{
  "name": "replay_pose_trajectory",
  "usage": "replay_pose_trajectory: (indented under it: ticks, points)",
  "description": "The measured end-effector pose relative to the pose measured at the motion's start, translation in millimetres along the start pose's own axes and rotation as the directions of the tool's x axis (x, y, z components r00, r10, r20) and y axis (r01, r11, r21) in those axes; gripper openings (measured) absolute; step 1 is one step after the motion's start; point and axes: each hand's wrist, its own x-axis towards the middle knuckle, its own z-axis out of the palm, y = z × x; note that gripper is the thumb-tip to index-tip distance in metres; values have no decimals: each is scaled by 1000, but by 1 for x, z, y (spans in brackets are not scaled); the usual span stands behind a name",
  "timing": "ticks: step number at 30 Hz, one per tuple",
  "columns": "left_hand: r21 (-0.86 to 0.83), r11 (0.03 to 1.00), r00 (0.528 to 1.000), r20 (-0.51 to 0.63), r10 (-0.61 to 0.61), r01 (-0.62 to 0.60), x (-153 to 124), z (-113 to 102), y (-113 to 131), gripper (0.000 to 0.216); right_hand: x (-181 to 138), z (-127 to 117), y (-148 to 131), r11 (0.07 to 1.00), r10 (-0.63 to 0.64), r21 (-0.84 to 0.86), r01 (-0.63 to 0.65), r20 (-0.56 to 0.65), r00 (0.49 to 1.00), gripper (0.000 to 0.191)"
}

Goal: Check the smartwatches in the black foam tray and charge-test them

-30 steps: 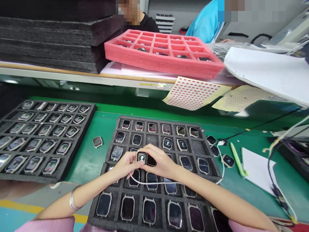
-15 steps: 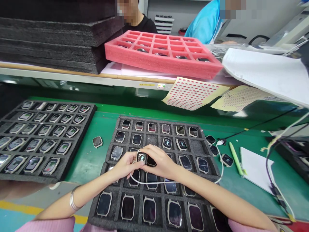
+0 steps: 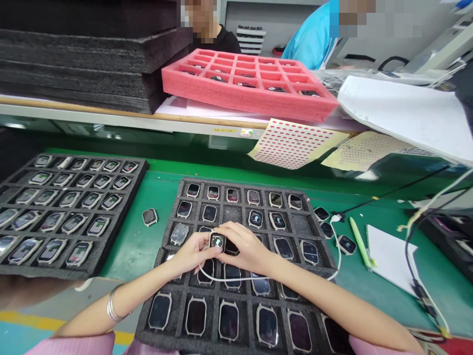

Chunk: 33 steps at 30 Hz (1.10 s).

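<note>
A small smartwatch (image 3: pixel 217 241) with a lit screen is held between both hands above the middle of a dark foam tray (image 3: pixel 226 215). My left hand (image 3: pixel 194 250) grips its left side, thumb along the lower edge. From the right, my right hand (image 3: pixel 242 246) closes on the same watch, fingers over its top. A white cable (image 3: pixel 236 280) runs from under my left hand across the tray to the right. Strapless watches lie in the tray's compartments, two of them, such as one watch (image 3: pixel 255 218), with lit screens. Whether the cable touches the held watch is hidden.
Left stands another foam tray (image 3: pixel 121 209) of watches, with a loose watch (image 3: pixel 150 217) beside it. Right are a few watches, a green pen (image 3: pixel 360 241) and white paper (image 3: pixel 391 259). A shelf above bears a pink foam tray (image 3: pixel 244 101) and stacked black foam (image 3: pixel 74 59). Two people are beyond.
</note>
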Motion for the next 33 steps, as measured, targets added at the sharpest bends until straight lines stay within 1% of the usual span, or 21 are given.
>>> replay_pose_trajectory:
  ticks: [7,9,11,12,13,15,17,19,22,24,27,30,33]
  points:
    - [26,1000,1000,19,-1,1,0,1,2,34,0,0,-3,1000,2,10,-1,-14,1000,38]
    - [34,999,999,9,38,-38,1,3,1,33,2,-6,-4,999,-5,43,5,0,1000,36]
    - [44,996,997,-1,82,-82,2,4,-1,34,6,-15,-1,993,-7,117,7,7,1000,37]
    - [44,995,996,-3,91,-91,2,4,-2,36,8,-20,4,989,7,145,-6,-6,1000,38]
    - [39,995,996,-5,89,-89,2,3,-3,39,11,-25,10,990,38,139,-35,-24,999,39]
    - [15,997,997,-16,73,-73,0,-1,-3,42,14,-33,26,992,122,33,-120,-56,991,40]
    - [-11,998,998,-35,60,-60,-4,-7,-2,41,15,-39,41,976,178,-116,-182,-49,983,38]
    - [-18,998,998,-38,58,-59,-10,-13,1,39,16,-44,47,963,189,-196,-187,-11,982,40]
    - [-22,999,999,-25,29,-29,-19,-22,7,40,24,-47,36,944,166,-296,-147,43,985,42]
    - [-32,999,1000,-28,-2,1,-22,-27,11,41,38,-44,21,924,158,-369,-106,116,981,34]
    - [-64,997,999,-33,-33,31,-21,-32,12,43,65,-29,8,915,190,-394,-90,223,956,23]
    - [-85,995,998,2,-56,56,-18,-34,7,42,82,-12,14,918,229,-378,-124,247,942,23]
    - [-107,993,998,42,-40,44,-15,-38,2,41,82,-5,29,929,258,-325,-177,229,939,33]
